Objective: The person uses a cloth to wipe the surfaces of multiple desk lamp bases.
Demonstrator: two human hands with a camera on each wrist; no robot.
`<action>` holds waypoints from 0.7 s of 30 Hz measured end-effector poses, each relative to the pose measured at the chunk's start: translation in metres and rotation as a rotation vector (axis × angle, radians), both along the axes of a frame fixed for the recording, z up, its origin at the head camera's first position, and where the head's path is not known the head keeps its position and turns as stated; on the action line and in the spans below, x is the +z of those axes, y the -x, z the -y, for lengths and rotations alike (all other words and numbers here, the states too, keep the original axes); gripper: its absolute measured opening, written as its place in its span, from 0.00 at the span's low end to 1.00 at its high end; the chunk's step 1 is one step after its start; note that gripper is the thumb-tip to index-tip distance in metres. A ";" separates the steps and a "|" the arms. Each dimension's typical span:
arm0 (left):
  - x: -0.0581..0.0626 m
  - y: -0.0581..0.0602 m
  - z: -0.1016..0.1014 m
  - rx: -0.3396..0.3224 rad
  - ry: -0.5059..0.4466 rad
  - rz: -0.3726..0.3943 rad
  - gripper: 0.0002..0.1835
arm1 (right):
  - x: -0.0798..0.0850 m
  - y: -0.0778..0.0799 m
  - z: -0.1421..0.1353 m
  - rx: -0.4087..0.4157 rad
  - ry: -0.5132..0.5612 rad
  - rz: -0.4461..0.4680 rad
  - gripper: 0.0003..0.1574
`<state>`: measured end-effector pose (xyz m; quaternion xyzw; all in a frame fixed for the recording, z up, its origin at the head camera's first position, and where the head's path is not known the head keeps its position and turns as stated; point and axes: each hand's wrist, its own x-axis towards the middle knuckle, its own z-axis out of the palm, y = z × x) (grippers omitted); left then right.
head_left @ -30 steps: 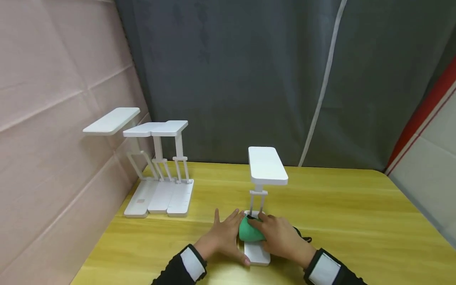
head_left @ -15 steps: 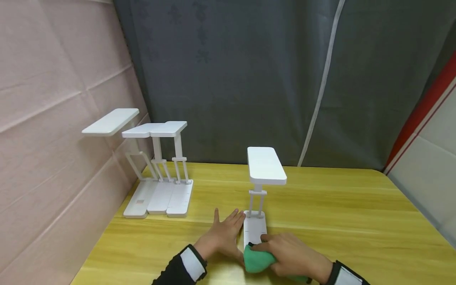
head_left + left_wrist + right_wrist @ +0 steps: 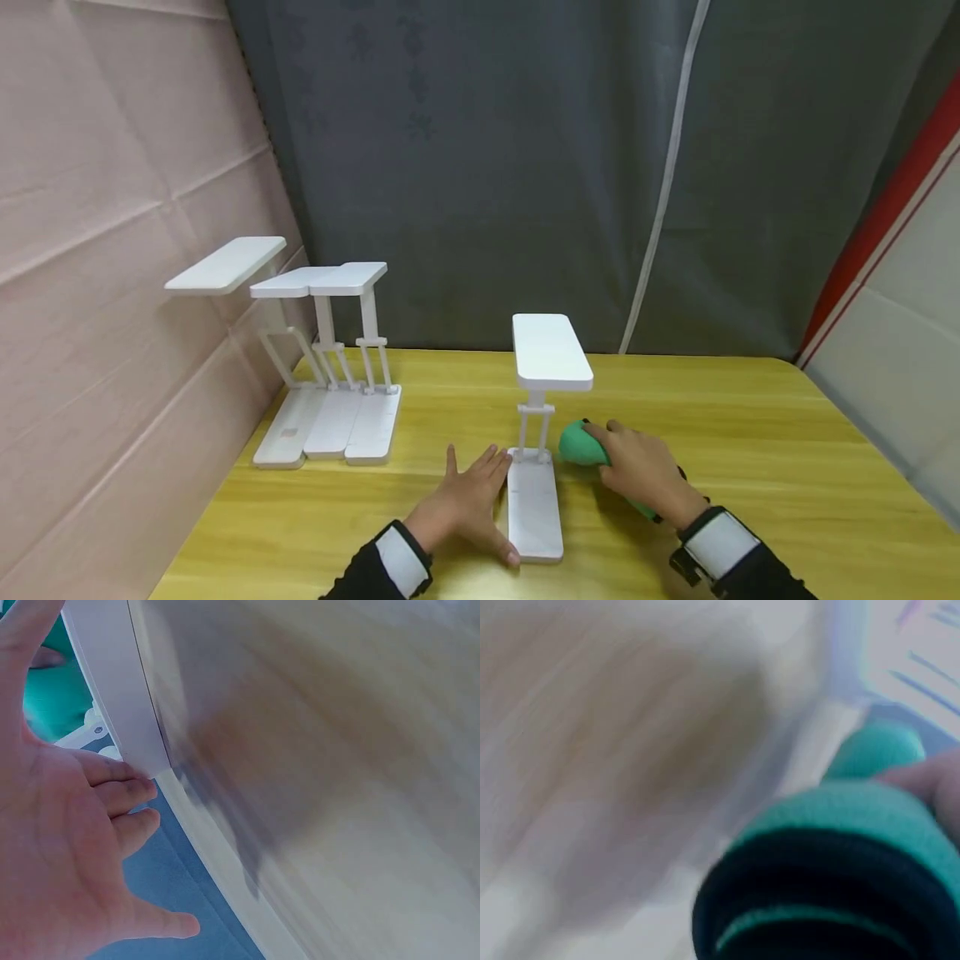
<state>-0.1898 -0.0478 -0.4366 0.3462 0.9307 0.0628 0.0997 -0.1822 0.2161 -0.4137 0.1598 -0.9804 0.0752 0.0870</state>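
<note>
A white folding stand [image 3: 534, 510] with a tilted top plate [image 3: 552, 354] stands upright in front of the person. The left hand [image 3: 467, 502] lies along the left side of its base, fingers straight and spread, fingertips and thumb against the edge. In the left wrist view those fingers [image 3: 124, 796] touch the base's side [image 3: 124, 682]. To the right of the stand, the right hand [image 3: 643, 468] grips a bunched green cloth [image 3: 581, 445] with black edging, apart from the base. In the right wrist view the cloth [image 3: 847, 810] fills the lower right, blurred.
Several similar white stands [image 3: 372, 425] are lined up side by side at the left of the wooden table [image 3: 712, 417]. A pink cloth wall [image 3: 142, 317] borders the left, a dark grey curtain [image 3: 465, 183] the back. A white panel with red trim closes the right.
The right hand wiped the cloth down the base to its near end, then lifted it off to the stand's right, farther back. The left hand stayed by the base; the head view shifted slightly.
</note>
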 end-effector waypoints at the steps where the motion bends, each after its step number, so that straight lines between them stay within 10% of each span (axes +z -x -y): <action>1: -0.001 0.000 0.000 0.001 0.002 0.003 0.70 | -0.006 0.005 0.001 -0.042 -0.062 -0.029 0.33; 7: -0.001 0.002 -0.001 -0.003 -0.005 -0.014 0.70 | -0.025 0.014 0.012 -0.016 -0.212 -0.113 0.30; 21: 0.002 0.001 -0.003 -0.003 0.017 -0.018 0.69 | -0.009 -0.030 0.013 0.236 -0.222 0.051 0.32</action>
